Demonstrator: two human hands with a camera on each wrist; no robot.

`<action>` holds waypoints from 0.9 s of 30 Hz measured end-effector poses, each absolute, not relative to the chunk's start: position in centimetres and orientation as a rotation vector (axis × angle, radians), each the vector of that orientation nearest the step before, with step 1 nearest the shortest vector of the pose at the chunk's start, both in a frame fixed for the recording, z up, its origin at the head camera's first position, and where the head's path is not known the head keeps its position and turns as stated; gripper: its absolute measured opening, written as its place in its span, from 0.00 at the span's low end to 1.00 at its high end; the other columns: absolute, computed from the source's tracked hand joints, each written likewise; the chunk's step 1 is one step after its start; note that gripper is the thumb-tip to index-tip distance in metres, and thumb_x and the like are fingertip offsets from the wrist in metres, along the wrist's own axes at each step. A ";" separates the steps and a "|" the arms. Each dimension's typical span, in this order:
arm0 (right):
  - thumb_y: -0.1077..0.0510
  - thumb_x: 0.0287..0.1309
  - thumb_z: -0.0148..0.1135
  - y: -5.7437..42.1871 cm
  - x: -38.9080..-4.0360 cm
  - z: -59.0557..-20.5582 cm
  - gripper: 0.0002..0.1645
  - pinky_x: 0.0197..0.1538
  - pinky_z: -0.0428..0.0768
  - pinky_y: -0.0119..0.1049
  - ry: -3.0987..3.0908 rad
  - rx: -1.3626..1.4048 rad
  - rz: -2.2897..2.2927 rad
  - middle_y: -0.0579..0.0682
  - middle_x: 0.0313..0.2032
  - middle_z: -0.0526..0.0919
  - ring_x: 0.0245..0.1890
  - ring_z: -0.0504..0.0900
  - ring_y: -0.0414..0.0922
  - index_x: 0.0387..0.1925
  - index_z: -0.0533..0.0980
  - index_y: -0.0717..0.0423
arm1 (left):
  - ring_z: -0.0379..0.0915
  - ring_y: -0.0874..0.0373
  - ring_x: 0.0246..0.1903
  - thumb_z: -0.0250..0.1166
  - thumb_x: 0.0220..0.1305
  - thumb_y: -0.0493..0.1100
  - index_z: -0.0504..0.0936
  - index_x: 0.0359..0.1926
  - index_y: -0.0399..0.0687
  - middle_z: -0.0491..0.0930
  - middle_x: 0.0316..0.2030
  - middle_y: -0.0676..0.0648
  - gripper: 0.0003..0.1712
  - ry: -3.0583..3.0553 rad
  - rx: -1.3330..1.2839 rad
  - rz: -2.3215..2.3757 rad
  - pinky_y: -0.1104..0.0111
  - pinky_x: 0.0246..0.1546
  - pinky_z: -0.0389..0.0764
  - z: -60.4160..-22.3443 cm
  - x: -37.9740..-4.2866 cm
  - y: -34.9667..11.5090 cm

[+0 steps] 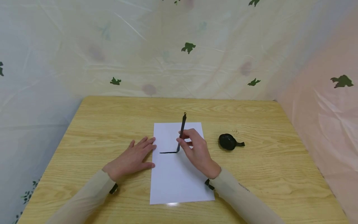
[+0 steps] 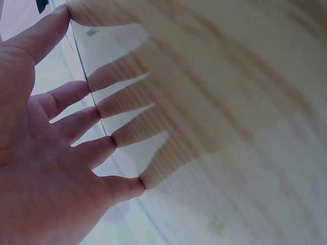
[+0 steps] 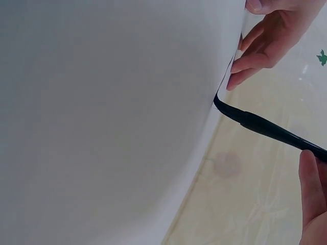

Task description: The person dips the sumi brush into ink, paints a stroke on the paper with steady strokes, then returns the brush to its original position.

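A sheet of white paper (image 1: 179, 183) lies on the wooden table. My right hand (image 1: 197, 152) pinches a dark writing brush (image 1: 183, 124), held nearly upright over the paper. The brush's bent black tip (image 3: 220, 104) touches the sheet at the right end of a black horizontal stroke (image 1: 167, 152). In the right wrist view, the thumb and fingertips grip the brush handle (image 3: 281, 133). My left hand (image 1: 132, 160) rests palm down at the paper's left edge, fingers spread, fingertips and thumb tip on the edge. The left wrist view shows its palm (image 2: 56, 153) from below.
Right of the paper stands a small black dish (image 1: 227, 142) with a short handle pointing right. The wooden table (image 1: 265, 174) meets a light wall covering (image 1: 156, 56) with green leaf-like patches at the back. Similar sheeting hangs at both sides.
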State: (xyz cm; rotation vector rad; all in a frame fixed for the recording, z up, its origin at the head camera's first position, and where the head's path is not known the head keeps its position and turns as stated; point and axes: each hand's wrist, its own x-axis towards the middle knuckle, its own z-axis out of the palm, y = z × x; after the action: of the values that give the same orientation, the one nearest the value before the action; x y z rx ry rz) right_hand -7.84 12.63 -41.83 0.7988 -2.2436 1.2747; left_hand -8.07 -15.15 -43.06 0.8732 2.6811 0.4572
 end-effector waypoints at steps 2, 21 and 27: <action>0.70 0.62 0.70 12.7 -7.8 -41.8 0.18 0.39 0.87 0.35 -2.242 0.800 1.275 0.53 0.43 0.81 0.43 0.86 0.48 0.51 0.75 0.63 | 0.45 0.38 0.79 0.69 0.69 0.58 0.71 0.73 0.41 0.56 0.79 0.42 0.41 2.683 0.877 0.460 0.28 0.68 0.51 -43.0 -8.1 -15.1; 0.68 0.64 0.70 13.1 -7.6 -41.6 0.16 0.39 0.87 0.35 -2.281 0.771 1.254 0.54 0.42 0.81 0.43 0.85 0.47 0.51 0.75 0.63 | 0.47 0.38 0.79 0.69 0.69 0.58 0.70 0.74 0.39 0.57 0.79 0.40 0.42 2.698 0.918 0.447 0.29 0.68 0.52 -43.1 -8.1 -15.3; 0.67 0.64 0.70 13.3 -7.6 -41.5 0.17 0.40 0.87 0.36 -2.301 0.750 1.255 0.53 0.43 0.81 0.43 0.85 0.46 0.51 0.75 0.61 | 0.47 0.38 0.79 0.69 0.69 0.58 0.70 0.73 0.39 0.57 0.79 0.40 0.41 2.695 0.921 0.442 0.29 0.68 0.53 -43.2 -8.1 -15.3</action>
State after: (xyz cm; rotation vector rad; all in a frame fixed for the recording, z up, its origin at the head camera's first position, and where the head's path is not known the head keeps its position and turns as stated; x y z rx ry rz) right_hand -7.56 13.26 -41.47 0.7497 -2.3008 1.2545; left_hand -8.11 -15.32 -43.24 0.9210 2.6951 0.4423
